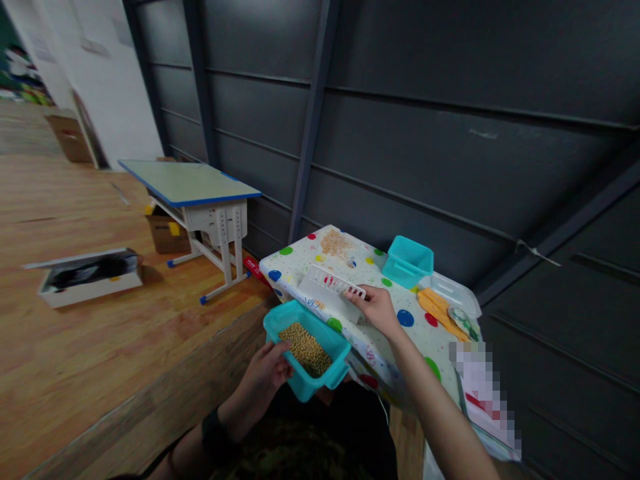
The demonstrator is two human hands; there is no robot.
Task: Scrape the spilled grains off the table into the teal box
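A teal plastic tub (340, 345) with a heap of yellowish beans (306, 348) in it stands in front of the table's near edge, above my lap. My left hand (267, 367) is closed at the tub's near-left wall, thumb over the rim and fingers curled. My right hand (377, 308) pinches the right end of a white slotted plastic piece (327, 290) at the table's front edge. Red shows through several of its slots. Another heap of pale beans or grains (336, 244) lies loose on the far left of the spotted tablecloth (370, 270).
A second teal tub (407, 261) stands at the table's back. Beside it are a clear lid (457, 293), an orange cloth (440, 312) and papers (485, 393). A dark panelled wall (425, 160) rises behind. At left are a desk (190, 180) and an open box (93, 280).
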